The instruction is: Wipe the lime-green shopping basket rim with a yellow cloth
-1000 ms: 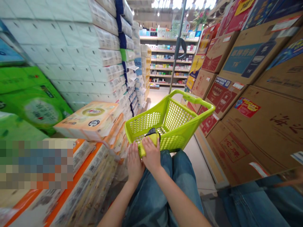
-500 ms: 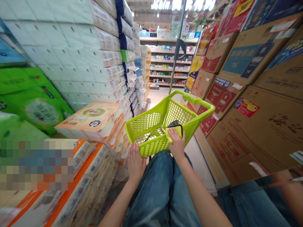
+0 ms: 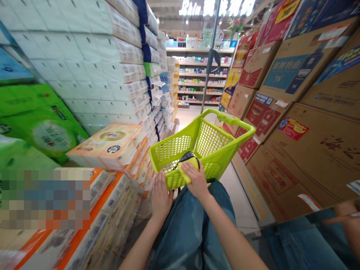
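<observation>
A lime-green plastic shopping basket [image 3: 221, 159] with perforated walls and a raised loop handle stands tilted in front of my knees. My left hand [image 3: 161, 195] grips its near left corner, fingers laid over the rim and thumb to the side. In my right hand [image 3: 197, 180] is a yellow cleaning cloth [image 3: 194, 161] with a dark grey back and black edging. The cloth is folded over the middle of the basket's near rim, and my fingers press it there. Part of the cloth hangs inside the basket; my palm hides some of it.
Stacked tissue packs [image 3: 84, 71] rise on the left, with an orange tissue pack [image 3: 108, 144] lying lower beside the basket. Cardboard cartons [image 3: 317, 150] wall the right side. A mirror-like surface at lower right shows jeans. Beyond stands a metal pole [image 3: 208, 82] before stocked shelves [image 3: 194, 73].
My right hand has slid the cloth leftward along the basket's near rim, closer to my left hand. My left hand stays on the corner.
</observation>
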Motion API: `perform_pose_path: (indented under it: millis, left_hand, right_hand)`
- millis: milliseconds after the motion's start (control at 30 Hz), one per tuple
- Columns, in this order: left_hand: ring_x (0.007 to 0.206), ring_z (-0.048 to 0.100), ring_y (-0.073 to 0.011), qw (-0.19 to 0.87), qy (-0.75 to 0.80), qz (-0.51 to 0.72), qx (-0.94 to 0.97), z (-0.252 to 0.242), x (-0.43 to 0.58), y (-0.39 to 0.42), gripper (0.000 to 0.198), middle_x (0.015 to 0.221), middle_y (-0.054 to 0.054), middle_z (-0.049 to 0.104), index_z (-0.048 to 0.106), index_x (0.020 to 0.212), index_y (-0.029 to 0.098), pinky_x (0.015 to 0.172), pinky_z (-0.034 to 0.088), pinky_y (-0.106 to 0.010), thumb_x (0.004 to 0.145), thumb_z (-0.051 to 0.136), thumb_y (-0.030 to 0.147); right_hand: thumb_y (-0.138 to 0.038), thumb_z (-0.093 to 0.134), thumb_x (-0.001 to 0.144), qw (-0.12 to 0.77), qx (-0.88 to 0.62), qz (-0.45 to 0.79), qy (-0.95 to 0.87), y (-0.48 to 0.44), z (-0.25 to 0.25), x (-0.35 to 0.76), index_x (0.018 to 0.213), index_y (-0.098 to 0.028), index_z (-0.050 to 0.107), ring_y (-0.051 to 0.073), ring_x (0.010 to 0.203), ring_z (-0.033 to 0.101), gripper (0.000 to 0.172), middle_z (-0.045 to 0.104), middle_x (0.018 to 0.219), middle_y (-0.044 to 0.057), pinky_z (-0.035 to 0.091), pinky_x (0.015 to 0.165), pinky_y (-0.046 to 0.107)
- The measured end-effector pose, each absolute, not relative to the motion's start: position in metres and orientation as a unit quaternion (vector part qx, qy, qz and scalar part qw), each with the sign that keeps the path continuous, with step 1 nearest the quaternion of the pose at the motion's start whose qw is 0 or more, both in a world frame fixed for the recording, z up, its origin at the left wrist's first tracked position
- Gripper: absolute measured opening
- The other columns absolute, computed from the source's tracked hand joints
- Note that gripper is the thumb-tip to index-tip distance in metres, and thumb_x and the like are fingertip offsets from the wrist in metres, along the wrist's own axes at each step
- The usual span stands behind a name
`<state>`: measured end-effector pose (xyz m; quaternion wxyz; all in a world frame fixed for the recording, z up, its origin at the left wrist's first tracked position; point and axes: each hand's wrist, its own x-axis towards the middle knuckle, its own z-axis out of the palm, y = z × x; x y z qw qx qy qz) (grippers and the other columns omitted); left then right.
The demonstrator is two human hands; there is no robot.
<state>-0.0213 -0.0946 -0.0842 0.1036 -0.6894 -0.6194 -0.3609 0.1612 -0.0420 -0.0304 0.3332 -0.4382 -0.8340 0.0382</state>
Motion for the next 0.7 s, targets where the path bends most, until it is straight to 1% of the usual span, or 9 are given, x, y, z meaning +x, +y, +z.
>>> perform_pose_path:
  millis: [133, 233, 300, 400, 500, 600, 700]
  left_hand:
    - [0.145, 0.025, -0.0283, 0.098, -0.621, -0.360, -0.689, -0.081, -0.019, -0.094, 0.072, 0.153, -0.018, 0.034, 0.018, 0.151, 0.010, 0.117, 0.029, -0.052, 0.085, 0.047, 0.014]
    - [0.145, 0.025, -0.0291, 0.096, -0.627, -0.373, -0.677, -0.082, -0.015, -0.093, 0.072, 0.153, -0.019, 0.034, 0.018, 0.151, 0.010, 0.117, 0.029, -0.053, 0.085, 0.048, 0.014]
    - [0.145, 0.024, -0.0297, 0.096, -0.629, -0.374, -0.675, -0.083, -0.014, -0.093, 0.073, 0.152, -0.020, 0.034, 0.018, 0.151, 0.009, 0.116, 0.029, -0.053, 0.085, 0.048, 0.014]
    - [0.145, 0.027, -0.0286, 0.105, -0.626, -0.366, -0.681, -0.087, -0.017, -0.093, 0.070, 0.151, -0.020, 0.035, 0.018, 0.151, 0.010, 0.116, 0.030, -0.051, 0.086, 0.044, 0.013]
    - [0.144, 0.029, -0.0272, 0.114, -0.619, -0.354, -0.691, -0.089, -0.023, -0.094, 0.067, 0.151, -0.019, 0.037, 0.019, 0.151, 0.012, 0.115, 0.032, -0.049, 0.087, 0.041, 0.012]
    - [0.144, 0.029, -0.0288, 0.113, -0.614, -0.337, -0.705, -0.087, -0.027, -0.094, 0.070, 0.151, -0.020, 0.037, 0.018, 0.151, 0.009, 0.115, 0.032, -0.050, 0.087, 0.046, 0.015]
    - [0.144, 0.028, -0.0288, 0.113, -0.619, -0.336, -0.701, -0.084, -0.027, -0.094, 0.071, 0.151, -0.019, 0.037, 0.017, 0.152, 0.009, 0.115, 0.031, -0.051, 0.087, 0.046, 0.015]
  right_hand:
    - [-0.003, 0.040, 0.073, 0.352, -0.550, 0.000, -0.757, -0.020, -0.024, 0.212, 0.136, -0.027, 0.050, 0.019, 0.137, 0.041, 0.068, 0.054, 0.141, 0.002, -0.004, 0.118, 0.056]
    - [-0.004, 0.043, 0.071, 0.344, -0.584, -0.005, -0.735, -0.023, -0.021, 0.190, 0.134, -0.021, 0.053, 0.022, 0.137, 0.041, 0.066, 0.055, 0.140, 0.005, 0.002, 0.119, 0.056]
    - [-0.005, 0.046, 0.071, 0.337, -0.560, 0.018, -0.757, -0.037, -0.024, 0.153, 0.134, -0.018, 0.053, 0.023, 0.138, 0.041, 0.065, 0.055, 0.140, 0.007, 0.002, 0.120, 0.053]
    - [-0.010, 0.049, 0.077, 0.336, -0.471, 0.058, -0.814, -0.061, -0.031, 0.099, 0.138, -0.019, 0.050, 0.020, 0.139, 0.038, 0.061, 0.053, 0.142, 0.006, -0.001, 0.121, 0.048]
    - [-0.013, 0.049, 0.081, 0.337, -0.418, 0.078, -0.840, -0.074, -0.034, 0.081, 0.140, -0.022, 0.047, 0.017, 0.139, 0.037, 0.059, 0.052, 0.143, 0.004, -0.007, 0.121, 0.045]
    - [-0.009, 0.046, 0.080, 0.325, -0.402, 0.078, -0.852, -0.065, -0.032, 0.109, 0.140, -0.027, 0.046, 0.016, 0.139, 0.039, 0.063, 0.053, 0.142, 0.001, -0.013, 0.119, 0.048]
    - [-0.005, 0.043, 0.074, 0.333, -0.453, 0.056, -0.825, -0.043, -0.027, 0.162, 0.139, -0.028, 0.047, 0.017, 0.138, 0.039, 0.069, 0.054, 0.141, 0.001, -0.014, 0.117, 0.052]
